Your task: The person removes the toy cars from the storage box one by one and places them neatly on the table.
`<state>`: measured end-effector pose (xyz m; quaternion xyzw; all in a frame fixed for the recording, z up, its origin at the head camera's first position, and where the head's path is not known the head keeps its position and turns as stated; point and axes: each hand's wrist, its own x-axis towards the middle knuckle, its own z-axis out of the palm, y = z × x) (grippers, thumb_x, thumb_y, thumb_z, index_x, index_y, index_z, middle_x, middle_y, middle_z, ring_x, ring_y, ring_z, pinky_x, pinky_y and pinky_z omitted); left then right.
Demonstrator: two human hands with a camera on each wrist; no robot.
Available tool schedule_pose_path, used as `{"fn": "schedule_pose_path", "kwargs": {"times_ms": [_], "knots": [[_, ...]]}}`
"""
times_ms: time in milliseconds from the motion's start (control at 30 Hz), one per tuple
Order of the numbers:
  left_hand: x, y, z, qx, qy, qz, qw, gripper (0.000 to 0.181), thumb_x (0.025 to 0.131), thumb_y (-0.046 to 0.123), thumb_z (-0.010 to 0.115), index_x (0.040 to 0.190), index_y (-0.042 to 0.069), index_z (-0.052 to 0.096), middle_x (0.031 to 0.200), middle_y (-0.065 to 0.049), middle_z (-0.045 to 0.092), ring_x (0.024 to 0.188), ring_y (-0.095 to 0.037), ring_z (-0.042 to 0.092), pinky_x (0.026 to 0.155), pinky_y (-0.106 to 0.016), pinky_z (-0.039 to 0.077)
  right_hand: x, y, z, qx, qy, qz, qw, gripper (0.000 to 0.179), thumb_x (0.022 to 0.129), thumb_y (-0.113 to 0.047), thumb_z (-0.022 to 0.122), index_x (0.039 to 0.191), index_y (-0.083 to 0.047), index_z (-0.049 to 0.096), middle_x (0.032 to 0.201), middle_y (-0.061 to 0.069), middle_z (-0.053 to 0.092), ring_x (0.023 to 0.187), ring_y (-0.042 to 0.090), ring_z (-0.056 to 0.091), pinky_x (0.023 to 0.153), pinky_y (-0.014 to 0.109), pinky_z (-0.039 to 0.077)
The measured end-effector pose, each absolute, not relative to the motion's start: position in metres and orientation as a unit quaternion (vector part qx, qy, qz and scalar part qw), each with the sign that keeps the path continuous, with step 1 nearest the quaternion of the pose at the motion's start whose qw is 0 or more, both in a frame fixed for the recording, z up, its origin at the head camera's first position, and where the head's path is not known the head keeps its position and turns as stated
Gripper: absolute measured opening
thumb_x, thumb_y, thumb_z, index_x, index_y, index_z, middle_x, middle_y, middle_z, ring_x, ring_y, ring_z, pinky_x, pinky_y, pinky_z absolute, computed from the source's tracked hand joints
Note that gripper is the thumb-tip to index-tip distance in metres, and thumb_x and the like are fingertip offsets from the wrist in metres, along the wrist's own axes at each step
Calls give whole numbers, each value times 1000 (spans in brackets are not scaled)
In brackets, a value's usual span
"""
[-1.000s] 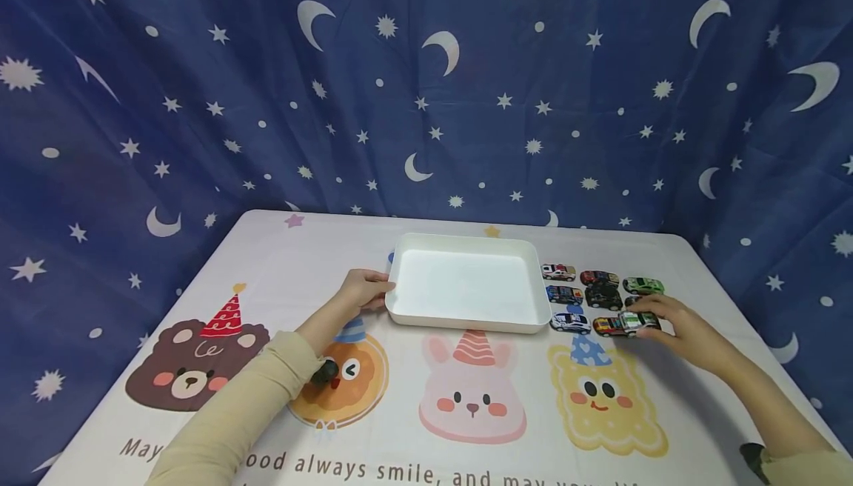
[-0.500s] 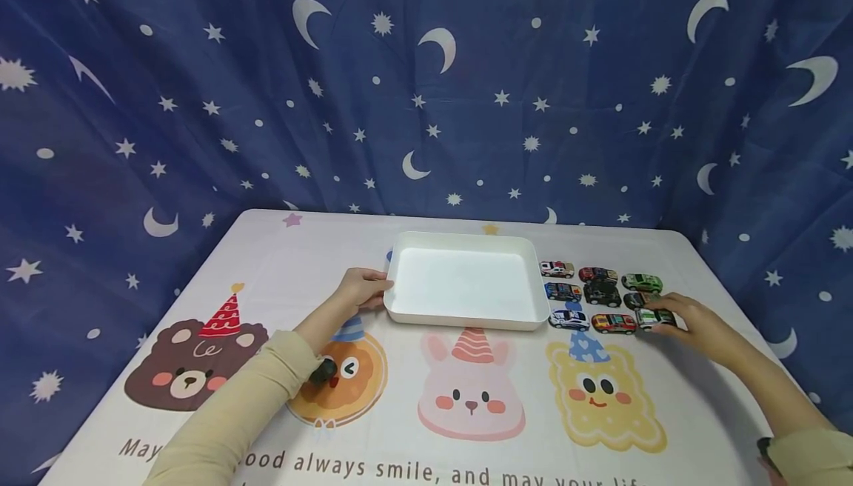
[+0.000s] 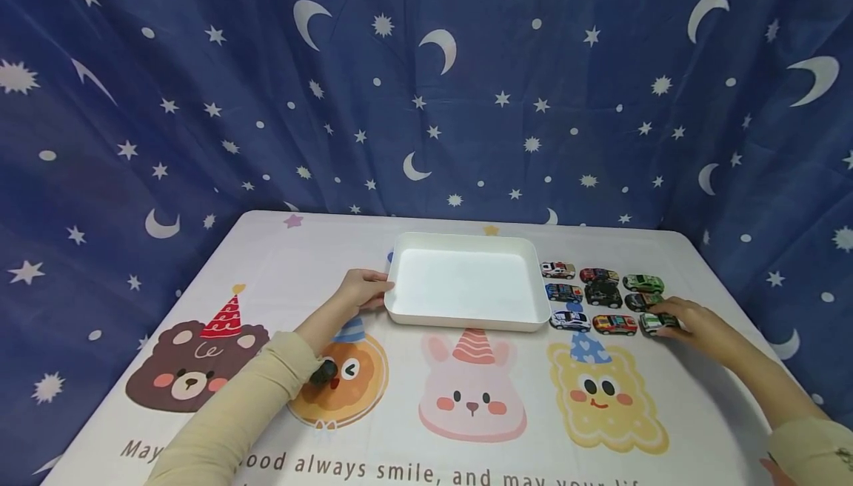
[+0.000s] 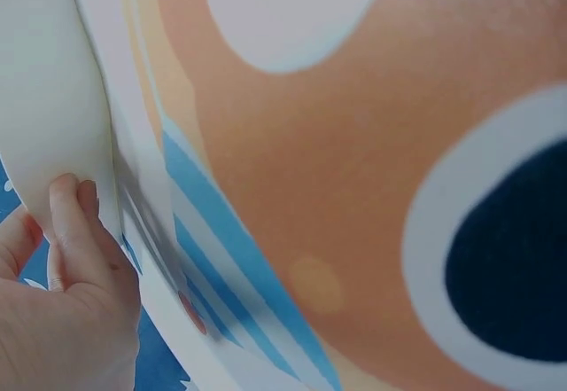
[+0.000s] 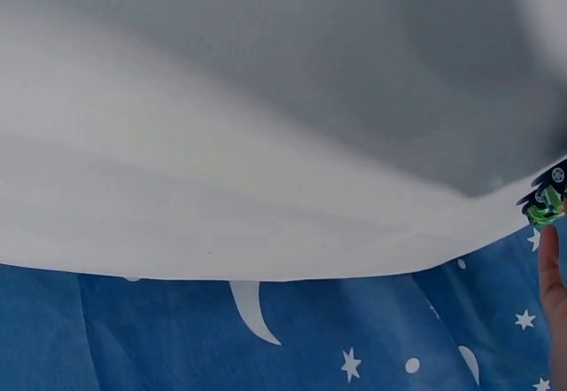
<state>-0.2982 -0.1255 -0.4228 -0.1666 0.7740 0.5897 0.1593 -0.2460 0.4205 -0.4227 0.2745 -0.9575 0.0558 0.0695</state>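
A shallow white tray (image 3: 466, 322) lies on the table, and my left hand (image 3: 360, 290) grips its left end. In the left wrist view the fingers of that hand (image 4: 84, 276) press on the tray wall (image 4: 53, 81). Right of the tray, small toy cars stand in tight rows. At the front right corner of this group is a white and green toy car (image 3: 654, 324), held by the fingers of my right hand (image 3: 696, 329). A red and yellow car (image 3: 614, 324) stands just left of it, a dark one (image 3: 641, 301) right behind.
A white and blue car (image 3: 569, 321) and a blue car (image 3: 563, 293) stand close to the tray's right end. Behind are a green car (image 3: 643, 283) and a black one (image 3: 603, 295). A printed cloth (image 3: 473, 397) covers the table; a blue curtain (image 3: 373, 64) hangs behind.
My right hand has moved right with the white and green car, from over the red and yellow car to a place beside it, and lowered it there. My left hand stays at the tray.
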Motion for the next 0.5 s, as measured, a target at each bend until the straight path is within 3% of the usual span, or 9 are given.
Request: {"fn": "schedule_pose_path", "kwargs": {"times_ms": [500], "knots": [[-298,-126,-423,-167,768,598,157,34,86,11,67,118,0,61,84,-3,65,55,-3,57,54,-15,53,-248,417,-426,249,-968,40,17,29,72,-4,75,95,8,66,94,24,66,90,45,61,78,55,51]]}}
